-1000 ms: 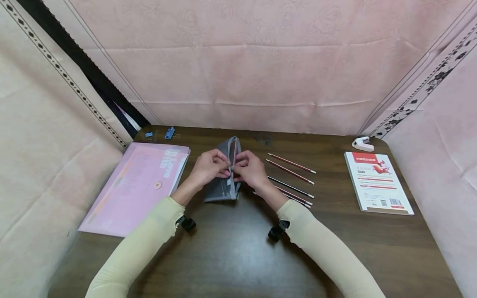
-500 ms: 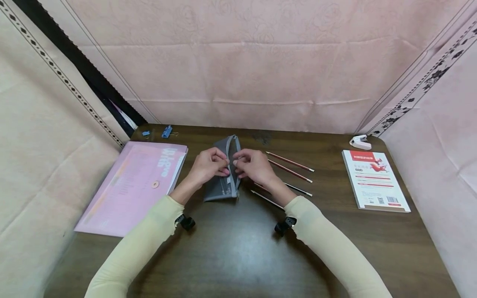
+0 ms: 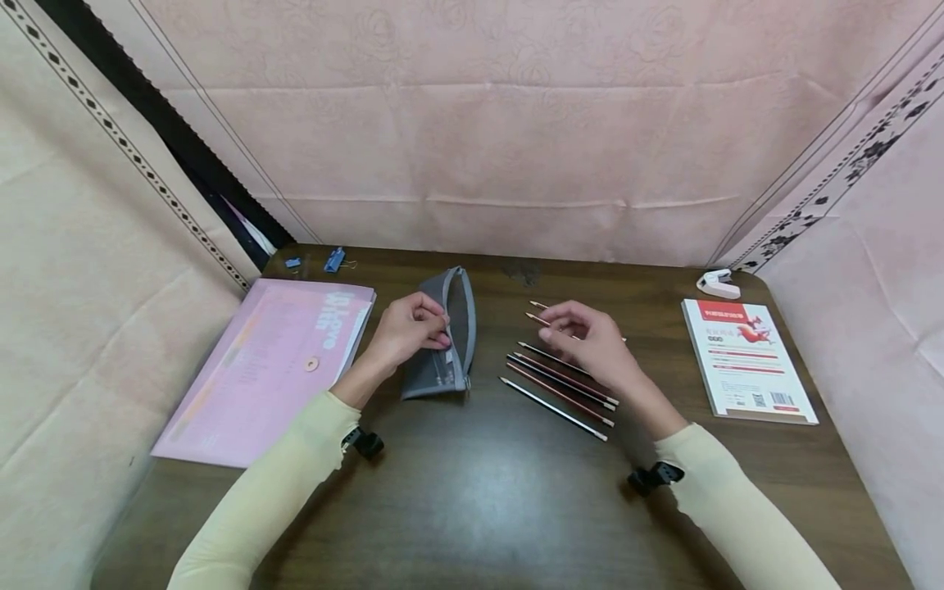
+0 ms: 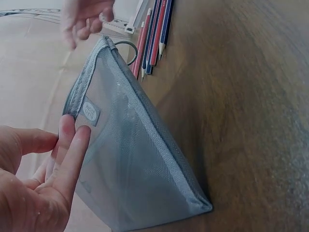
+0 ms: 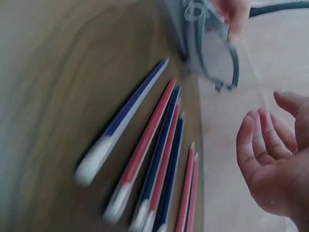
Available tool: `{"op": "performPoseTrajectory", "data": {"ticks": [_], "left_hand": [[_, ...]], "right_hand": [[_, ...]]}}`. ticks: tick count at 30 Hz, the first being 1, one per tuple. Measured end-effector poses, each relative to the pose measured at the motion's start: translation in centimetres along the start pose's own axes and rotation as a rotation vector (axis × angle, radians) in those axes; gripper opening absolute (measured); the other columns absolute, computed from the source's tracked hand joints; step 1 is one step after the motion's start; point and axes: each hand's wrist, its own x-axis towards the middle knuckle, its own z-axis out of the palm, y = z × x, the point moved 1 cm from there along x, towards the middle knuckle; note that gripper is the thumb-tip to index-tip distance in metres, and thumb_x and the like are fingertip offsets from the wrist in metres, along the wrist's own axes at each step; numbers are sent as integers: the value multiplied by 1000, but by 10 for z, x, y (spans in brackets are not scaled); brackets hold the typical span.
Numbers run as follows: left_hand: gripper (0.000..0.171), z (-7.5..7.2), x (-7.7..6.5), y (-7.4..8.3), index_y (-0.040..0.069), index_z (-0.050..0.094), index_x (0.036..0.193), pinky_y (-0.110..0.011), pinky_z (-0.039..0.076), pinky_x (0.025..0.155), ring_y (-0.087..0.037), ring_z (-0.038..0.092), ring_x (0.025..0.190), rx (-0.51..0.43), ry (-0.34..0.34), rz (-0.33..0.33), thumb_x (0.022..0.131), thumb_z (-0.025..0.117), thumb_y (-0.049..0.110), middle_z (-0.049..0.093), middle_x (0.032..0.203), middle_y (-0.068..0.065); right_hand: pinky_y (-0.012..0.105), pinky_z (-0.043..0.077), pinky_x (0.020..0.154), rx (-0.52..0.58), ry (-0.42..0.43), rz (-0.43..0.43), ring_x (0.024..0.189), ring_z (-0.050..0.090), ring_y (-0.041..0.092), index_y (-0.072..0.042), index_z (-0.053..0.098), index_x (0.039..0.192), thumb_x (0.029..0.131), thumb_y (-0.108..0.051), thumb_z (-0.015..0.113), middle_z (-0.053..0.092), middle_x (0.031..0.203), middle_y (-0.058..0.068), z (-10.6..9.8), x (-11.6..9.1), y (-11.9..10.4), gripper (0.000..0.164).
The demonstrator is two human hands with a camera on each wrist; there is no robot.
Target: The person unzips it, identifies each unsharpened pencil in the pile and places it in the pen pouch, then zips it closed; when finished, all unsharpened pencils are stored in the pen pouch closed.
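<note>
A grey mesh zip pouch (image 3: 428, 378) stands on the table with its mouth spread apart. My left hand (image 3: 407, 332) pinches the near rim of that mouth between thumb and fingers; the left wrist view shows the pouch's small label (image 4: 90, 112) beside the fingertips. To the right lie several pencils (image 3: 555, 409), red or dark blue with pale ends, roughly side by side. Over the farther pencils hovers my right hand (image 3: 590, 340), fingers loosely bent with nothing between them. In the right wrist view this hand (image 5: 275, 159) is apart from the pencils.
A pink folder (image 3: 265, 373) with a button lies at the left. Blue binder clips (image 3: 334, 260) sit at the back left. At the right are a white book (image 3: 752, 360) and a small white stapler (image 3: 718, 284). Pink cloth hangs behind the table.
My right hand has left the pouch's mouth and moved right, over the pencils. A reddish pencil seen in the mouth a second ago no longer shows there. My left hand stays at the rim.
</note>
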Motion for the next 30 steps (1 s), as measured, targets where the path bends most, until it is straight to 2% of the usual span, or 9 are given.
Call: {"op": "performPoseTrajectory", "data": {"ticks": [3,6,10,12,19,25,30], "left_hand": [[18,0,1,0,5,58,104,-36,62,72,-27,73,77,-3,-1,1,91,66,15,68,94,-16],[19,0,2,1,5,58,105,-36,62,72,-27,73,78,-9,-4,-1,91,66,14,68,95,-16],[19,0,3,0,5,57,105,-36,62,72,-27,73,77,-12,-6,-12,91,66,14,68,95,-17],[19,0,3,0,5,57,105,-37,62,72,-27,73,77,-10,-9,-14,91,66,14,68,95,-17],[18,0,4,-2,5,58,105,-37,62,71,-27,72,77,-12,-5,-15,91,66,15,67,94,-17],[18,0,3,-3,5,58,105,-37,62,72,-27,73,77,-10,-8,-21,91,66,15,67,94,-17],[20,-2,2,-3,6,57,106,-36,62,73,-27,73,79,0,-13,-27,91,66,16,67,96,-17]], "right_hand": [[31,59,66,-73,-32,-9,88,63,30,-18,63,113,86,-18,72,66,99,11,-14,-6,23,28],[25,54,65,-194,-85,-30,84,60,22,-22,64,116,84,-17,74,63,94,4,-23,-12,48,34],[24,50,60,-365,-164,-100,74,56,15,-23,64,119,83,-13,75,60,86,-1,-27,-19,72,39],[23,49,58,-415,-188,-138,72,55,13,-23,64,119,82,-12,76,60,83,-2,-27,-21,79,41],[22,50,60,-454,-211,-147,72,55,10,-26,66,115,81,-10,76,60,81,-4,-24,-24,82,40],[21,51,62,-503,-239,-153,74,56,10,-23,68,111,81,-7,76,63,83,-4,-23,-25,79,36],[21,52,66,-548,-229,-160,76,57,9,-22,70,109,81,-6,75,65,85,-5,-23,-26,78,33]]}}
